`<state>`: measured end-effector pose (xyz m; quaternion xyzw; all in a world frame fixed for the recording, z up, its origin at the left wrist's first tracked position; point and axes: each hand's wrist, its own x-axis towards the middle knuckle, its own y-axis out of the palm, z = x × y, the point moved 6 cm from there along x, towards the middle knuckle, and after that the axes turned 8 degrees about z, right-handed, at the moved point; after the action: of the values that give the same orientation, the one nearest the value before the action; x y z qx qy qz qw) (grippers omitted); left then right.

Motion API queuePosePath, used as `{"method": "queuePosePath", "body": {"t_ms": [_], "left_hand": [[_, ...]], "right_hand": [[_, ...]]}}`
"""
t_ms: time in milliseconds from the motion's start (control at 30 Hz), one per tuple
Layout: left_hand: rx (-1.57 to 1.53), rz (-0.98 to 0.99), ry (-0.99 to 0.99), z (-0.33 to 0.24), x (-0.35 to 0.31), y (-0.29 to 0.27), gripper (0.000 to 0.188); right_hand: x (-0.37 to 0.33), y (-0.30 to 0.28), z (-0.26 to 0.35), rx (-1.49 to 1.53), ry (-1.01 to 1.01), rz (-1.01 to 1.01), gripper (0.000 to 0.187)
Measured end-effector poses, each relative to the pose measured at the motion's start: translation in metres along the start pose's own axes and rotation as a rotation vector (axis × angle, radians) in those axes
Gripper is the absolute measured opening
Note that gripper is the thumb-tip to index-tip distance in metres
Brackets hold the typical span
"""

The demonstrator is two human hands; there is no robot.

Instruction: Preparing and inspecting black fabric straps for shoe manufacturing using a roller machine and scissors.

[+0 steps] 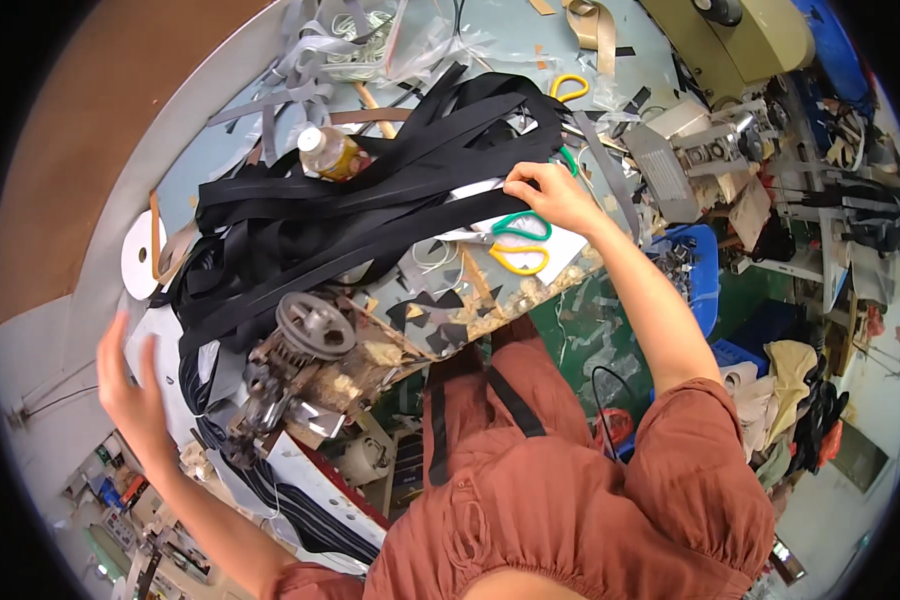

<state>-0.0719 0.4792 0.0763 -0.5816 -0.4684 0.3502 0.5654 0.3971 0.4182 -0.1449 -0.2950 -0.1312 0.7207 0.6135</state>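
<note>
A long black zipper tape [390, 236], with a faint line along its middle, runs across the heaped table to my right hand [555, 196]. The fingers of that hand are closed on its end in a pinch. Just below the hand lie scissors with a green handle [523, 226] and others with a yellow handle [521, 261]. Many more loops of the same black tape are piled on the table. Off the table's left side, my left hand [133, 392] is raised with its fingers apart, holding nothing, near a white spool [142, 254].
A bottle with a white cap [313, 140] stands amid the tape. A machine with a metal pulley wheel [315, 326] is at the near left table edge. Scraps litter the tabletop [518, 42]. On the right are a beige machine [735, 45] and a blue bin [703, 280].
</note>
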Motion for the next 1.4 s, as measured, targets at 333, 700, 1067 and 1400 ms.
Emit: {"method": "queuePosePath", "body": {"t_ms": [333, 700, 1067, 1400], "left_hand": [[-0.702, 0.382, 0.38, -0.297, 0.04, 0.197, 0.026], [-1.175, 0.764, -0.087, -0.358, 0.1, 0.317, 0.016], [-1.759, 1.0, -0.462, -0.37, 0.094, 0.283, 0.027], [-1.651, 0.977, -0.372, -0.386, 0.099, 0.264, 0.027]], "right_hand": [[0.042, -0.019, -0.109, -0.216, 0.036, -0.119, 0.015], [-0.014, -0.059, -0.094, 0.613, 0.007, -0.407, 0.043], [-0.037, -0.076, -0.062, 0.814, -0.152, -0.469, 0.013], [-0.031, -0.079, -0.049, 0.746, -0.14, -0.367, 0.016]]}}
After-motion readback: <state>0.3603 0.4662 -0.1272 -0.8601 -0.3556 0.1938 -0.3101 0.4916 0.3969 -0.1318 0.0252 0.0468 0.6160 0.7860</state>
